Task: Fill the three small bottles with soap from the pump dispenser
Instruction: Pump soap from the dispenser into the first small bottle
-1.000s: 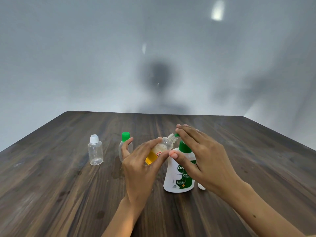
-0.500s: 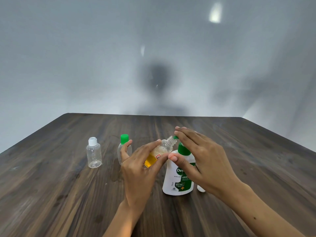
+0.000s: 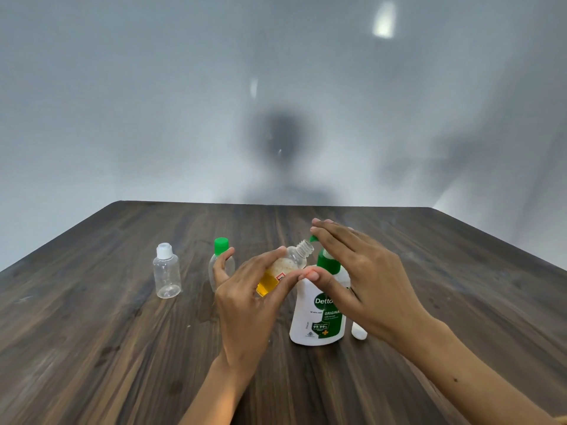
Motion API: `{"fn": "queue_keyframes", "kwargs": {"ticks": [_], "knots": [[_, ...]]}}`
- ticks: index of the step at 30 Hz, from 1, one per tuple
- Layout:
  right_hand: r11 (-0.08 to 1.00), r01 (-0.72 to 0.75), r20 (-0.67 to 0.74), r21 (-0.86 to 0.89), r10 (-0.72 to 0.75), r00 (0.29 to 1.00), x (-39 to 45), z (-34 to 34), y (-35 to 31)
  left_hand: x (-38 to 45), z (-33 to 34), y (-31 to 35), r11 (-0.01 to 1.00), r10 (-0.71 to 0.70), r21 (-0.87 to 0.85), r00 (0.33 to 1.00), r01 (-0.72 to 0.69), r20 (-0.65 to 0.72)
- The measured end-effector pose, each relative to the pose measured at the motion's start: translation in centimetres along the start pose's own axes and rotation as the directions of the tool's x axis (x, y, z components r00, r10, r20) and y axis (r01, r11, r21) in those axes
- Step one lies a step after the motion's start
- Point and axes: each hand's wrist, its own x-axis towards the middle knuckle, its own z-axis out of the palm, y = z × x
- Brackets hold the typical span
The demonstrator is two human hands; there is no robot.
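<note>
My left hand [image 3: 245, 305] grips a small clear bottle [image 3: 290, 262], tilted, its uncapped threaded neck right under the green nozzle of the pump dispenser [image 3: 317, 314]. Orange-yellow soap sits in the bottle's lower part. My right hand [image 3: 362, 280] lies flat over the green pump head, fingers spread, thumb against the dispenser's neck. A small bottle with a green cap [image 3: 221, 256] stands just behind my left hand. An empty clear bottle with a white cap [image 3: 166, 271] stands further left.
Everything rests on a dark wooden table [image 3: 122, 348] against a pale grey wall. A small white cap [image 3: 359, 331] lies on the table just right of the dispenser, partly under my right wrist.
Almost nothing differs. Both hands stay at the dispenser; my right hand's fingers sit marginally higher over the pump head.
</note>
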Motion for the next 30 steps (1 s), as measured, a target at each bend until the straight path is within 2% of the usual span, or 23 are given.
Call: {"fn": "queue_keyframes", "kwargs": {"ticks": [5,30], "knots": [[0.999,-0.032,0.001,0.016,0.032,0.999,-0.40,0.76,-0.31,-0.29,-0.07,-0.19,1.000,-0.007,-0.003,1.000,0.007,0.019],[1.000,-0.014,-0.023,0.027,0.015,1.000,-0.45,0.66,0.00,-0.17,0.03,-0.13,1.000,0.006,-0.030,1.000,-0.007,-0.001]]}}
